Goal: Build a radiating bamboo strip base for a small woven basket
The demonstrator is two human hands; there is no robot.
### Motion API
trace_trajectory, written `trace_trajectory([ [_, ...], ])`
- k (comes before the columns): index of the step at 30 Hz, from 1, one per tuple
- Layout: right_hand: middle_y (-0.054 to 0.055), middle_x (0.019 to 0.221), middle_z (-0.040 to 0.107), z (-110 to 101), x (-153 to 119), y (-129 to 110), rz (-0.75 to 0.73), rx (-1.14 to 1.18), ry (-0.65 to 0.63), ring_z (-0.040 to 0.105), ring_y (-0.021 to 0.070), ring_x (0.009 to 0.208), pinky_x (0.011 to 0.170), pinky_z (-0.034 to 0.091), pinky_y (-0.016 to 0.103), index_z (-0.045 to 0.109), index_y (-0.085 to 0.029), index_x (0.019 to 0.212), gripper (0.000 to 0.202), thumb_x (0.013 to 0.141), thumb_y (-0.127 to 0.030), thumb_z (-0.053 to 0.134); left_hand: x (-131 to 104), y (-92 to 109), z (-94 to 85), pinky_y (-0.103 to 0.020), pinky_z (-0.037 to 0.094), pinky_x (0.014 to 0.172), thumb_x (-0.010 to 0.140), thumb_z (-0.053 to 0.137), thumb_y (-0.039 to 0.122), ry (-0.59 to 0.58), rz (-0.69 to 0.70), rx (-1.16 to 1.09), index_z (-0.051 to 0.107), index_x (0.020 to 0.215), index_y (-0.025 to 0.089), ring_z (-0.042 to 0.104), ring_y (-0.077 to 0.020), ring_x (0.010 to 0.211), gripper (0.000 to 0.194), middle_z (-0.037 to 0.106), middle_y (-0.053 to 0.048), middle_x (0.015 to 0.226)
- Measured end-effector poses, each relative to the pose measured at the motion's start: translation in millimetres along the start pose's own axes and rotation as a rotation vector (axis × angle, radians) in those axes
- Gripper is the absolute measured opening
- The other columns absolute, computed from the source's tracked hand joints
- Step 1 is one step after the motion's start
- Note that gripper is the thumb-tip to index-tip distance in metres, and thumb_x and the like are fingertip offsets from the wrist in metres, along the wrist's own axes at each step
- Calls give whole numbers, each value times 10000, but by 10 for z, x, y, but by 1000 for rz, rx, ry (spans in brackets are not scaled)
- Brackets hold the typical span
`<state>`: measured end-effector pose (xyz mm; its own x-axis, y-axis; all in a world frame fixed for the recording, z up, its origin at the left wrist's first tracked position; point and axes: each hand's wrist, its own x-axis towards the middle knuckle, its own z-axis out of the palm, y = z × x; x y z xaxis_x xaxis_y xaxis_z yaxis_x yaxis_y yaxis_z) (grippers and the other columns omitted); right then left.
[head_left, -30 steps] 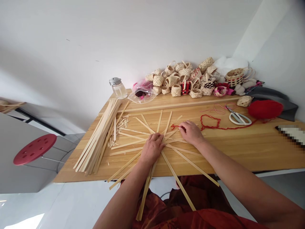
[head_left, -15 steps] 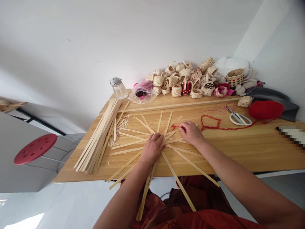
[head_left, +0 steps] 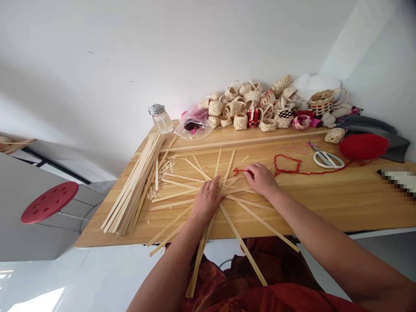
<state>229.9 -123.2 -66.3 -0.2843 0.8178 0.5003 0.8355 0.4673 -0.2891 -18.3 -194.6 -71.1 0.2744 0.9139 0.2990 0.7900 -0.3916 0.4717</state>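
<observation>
Pale wooden strips (head_left: 242, 245) cross at one centre and fan out like spokes on the table, several reaching past its front edge. My left hand (head_left: 208, 199) rests over that centre with its fingers stretched out, pressing on the strips and hiding part of the crossing. To its right, my right hand (head_left: 261, 180) pinches red yarn (head_left: 239, 171) near its loose end, above the strips. The yarn runs on behind the hand to a looped length, then on to a red yarn ball (head_left: 364, 146).
White-handled scissors (head_left: 328, 159) lie right of the looped yarn. A bundle of strips (head_left: 133, 186) and small offcuts (head_left: 165, 171) lie at left. Behind stand a jar (head_left: 161, 121), a plastic bag (head_left: 195, 128) and many little woven baskets (head_left: 240, 121). A red stool (head_left: 48, 203) is left of the table.
My left hand's fingers have lifted and straightened from a curled position over the strip centre. My right hand still pinches the red yarn in nearly the same place.
</observation>
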Motion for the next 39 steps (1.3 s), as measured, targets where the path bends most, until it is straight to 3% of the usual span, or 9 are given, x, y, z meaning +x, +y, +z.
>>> trace_trajectory([
  [5,79,849,660,14,-6,11,-1,10,10,575,247,844,780,431,352,647,-208,835,124,900,-170,548,-1,-14,15,-444,482,1073,949,614,303,22,23,29,412,1466,244,570,-262,1242,559,630,-99,1316],
  [9,83,858,657,23,-12,21,3,-4,8,563,251,843,778,426,357,642,-208,830,124,895,-173,542,5,-31,29,-444,477,1085,989,504,235,34,21,10,446,1439,237,568,-248,1257,454,634,-96,1328],
  [14,87,860,651,14,-14,17,2,3,12,560,249,846,774,424,351,638,-202,825,124,897,-174,541,3,-27,7,-431,477,1085,993,441,191,28,-8,-50,448,1437,198,580,-236,1231,444,647,-105,1315],
  [19,85,869,655,14,-13,18,22,20,3,554,250,851,769,421,353,641,-208,821,129,896,-174,542,-16,-15,-24,-417,486,1077,968,408,125,50,-30,-117,457,1414,233,602,-214,1203,462,672,-74,1267],
  [24,85,871,658,6,-13,10,17,18,-2,555,247,849,778,418,351,646,-207,830,132,896,-161,541,-21,-42,2,-426,504,1061,926,402,61,82,-44,-102,514,1300,247,604,-217,1216,433,657,-68,1275],
  [31,87,884,666,11,-14,5,31,18,-3,560,247,858,776,421,348,642,-207,827,129,896,-159,544,-16,-97,65,-400,469,1121,943,412,69,137,56,-66,601,992,218,540,-201,1322,246,575,-97,1330],
  [39,85,877,655,30,-12,13,28,5,-6,557,247,856,769,415,345,629,-212,820,125,900,-165,544,-9,-50,36,-399,503,1078,927,464,79,117,46,-56,606,985,213,589,-214,1257,204,607,-98,1279],
])
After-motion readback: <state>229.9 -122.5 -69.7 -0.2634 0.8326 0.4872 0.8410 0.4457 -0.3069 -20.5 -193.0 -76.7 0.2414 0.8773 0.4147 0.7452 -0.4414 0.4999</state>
